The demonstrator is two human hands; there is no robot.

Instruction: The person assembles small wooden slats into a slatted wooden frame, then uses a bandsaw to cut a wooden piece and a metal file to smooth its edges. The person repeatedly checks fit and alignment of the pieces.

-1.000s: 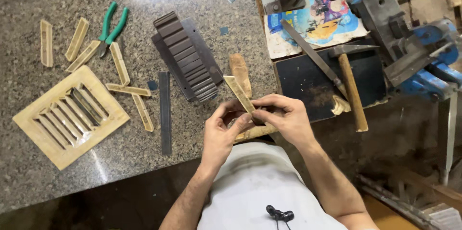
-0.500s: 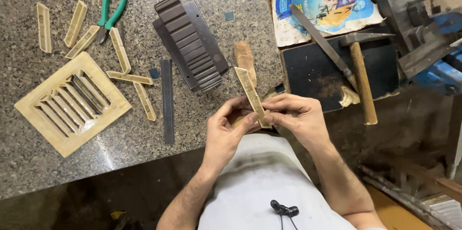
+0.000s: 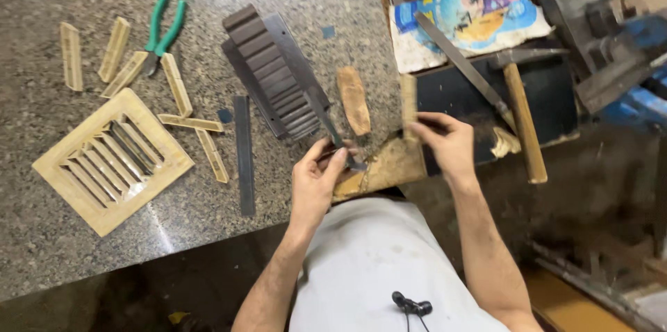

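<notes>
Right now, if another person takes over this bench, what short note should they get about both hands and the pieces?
Left hand: grip on a thin dark metal blade at the counter edge.
Right hand: grip on one tan slat, held upright, apart from the left.
Tan vent frame lies at left, some slots filled; loose slats and green pliers beside it. Dark grille lies mid-counter.
Loose slats not yet fitted.

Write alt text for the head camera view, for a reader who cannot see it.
Seen from above, a person's left hand grips a thin dark metal blade while the right hand holds a tan wooden slat upright at the edge of a granite worktop. A tan louvred vent, loose slats and green-handled pliers lie to the left.
</notes>
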